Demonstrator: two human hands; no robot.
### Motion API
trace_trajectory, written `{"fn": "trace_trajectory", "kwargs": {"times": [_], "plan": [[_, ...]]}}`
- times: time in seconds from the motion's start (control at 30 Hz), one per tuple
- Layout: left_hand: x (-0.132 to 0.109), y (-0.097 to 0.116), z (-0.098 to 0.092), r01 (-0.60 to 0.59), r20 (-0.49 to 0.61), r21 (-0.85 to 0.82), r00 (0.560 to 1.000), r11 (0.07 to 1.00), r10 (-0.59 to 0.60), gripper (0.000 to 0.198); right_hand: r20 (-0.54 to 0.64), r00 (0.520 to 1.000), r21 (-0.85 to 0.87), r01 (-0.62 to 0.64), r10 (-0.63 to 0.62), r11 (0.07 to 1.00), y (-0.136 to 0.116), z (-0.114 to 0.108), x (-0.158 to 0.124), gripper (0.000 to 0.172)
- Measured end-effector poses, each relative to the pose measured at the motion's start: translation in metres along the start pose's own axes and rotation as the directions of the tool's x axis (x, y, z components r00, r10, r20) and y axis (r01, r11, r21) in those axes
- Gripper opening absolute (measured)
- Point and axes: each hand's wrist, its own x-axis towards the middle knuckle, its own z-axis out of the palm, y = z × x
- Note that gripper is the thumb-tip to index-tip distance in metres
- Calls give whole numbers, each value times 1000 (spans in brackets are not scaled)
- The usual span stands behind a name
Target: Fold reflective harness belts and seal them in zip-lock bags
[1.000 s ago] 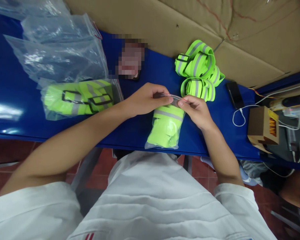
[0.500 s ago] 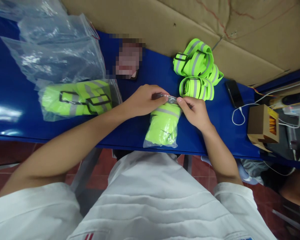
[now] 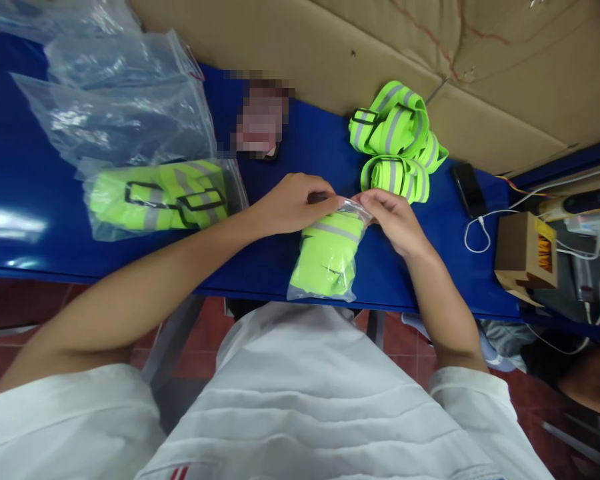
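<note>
A clear plastic bag (image 3: 347, 294) lies near the table's front edge, with a folded neon-green reflective strap (image 3: 327, 257) inside it. At the bag's upper edge, my left hand (image 3: 300, 203) pinches the left part between thumb and fingers. Opposite it, my right hand (image 3: 393, 217) grips the top right corner. Just beyond my right hand sit rolled green straps (image 3: 397, 180) with grey stripes and black buckles. To the left of my left forearm rests another bagged green strap (image 3: 155, 200), its two black buckles showing through the plastic.
Clear plastic bags (image 3: 130, 120) are spread at the back left of the blue table (image 3: 440, 280). A blurred-out object (image 3: 263, 120) lies at the back. Toward the right are a black phone (image 3: 469, 190) on a white cable and a small cardboard box (image 3: 517, 250).
My right hand has shifted slightly and now holds the bag's top right corner, where the plastic edge shows more. The camera view has moved a little.
</note>
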Motion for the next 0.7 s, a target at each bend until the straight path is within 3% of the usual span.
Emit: {"fn": "trace_trajectory", "kwargs": {"times": [0.13,0.23,0.33,0.4,0.43,0.53,0.7], "plan": [[1,1,-3,73,-10,-190,997,979,-76,32,41,999,-23,32,-31,999,-6,-4,-1,39],[1,0,-2,90,-14,-257,995,962,-96,29,85,985,-219,168,-153,961,-11,-8,-4,41],[1,-3,-1,94,7,-248,995,964,-95,27,190,919,-541,391,-345,744,-15,-10,-9,39],[2,-4,-2,95,25,-248,996,964,-91,26,257,877,-644,469,-406,605,-17,-10,-13,34],[2,-4,-3,93,26,-252,996,963,-89,27,267,868,-657,481,-418,580,-17,-9,-14,32],[2,-3,-4,74,-13,-261,997,963,-80,28,228,873,-627,470,-431,621,-16,-8,-15,26],[3,-4,-2,92,-18,-305,995,948,-102,28,140,918,-460,392,-371,797,-9,-6,-11,21]]}}
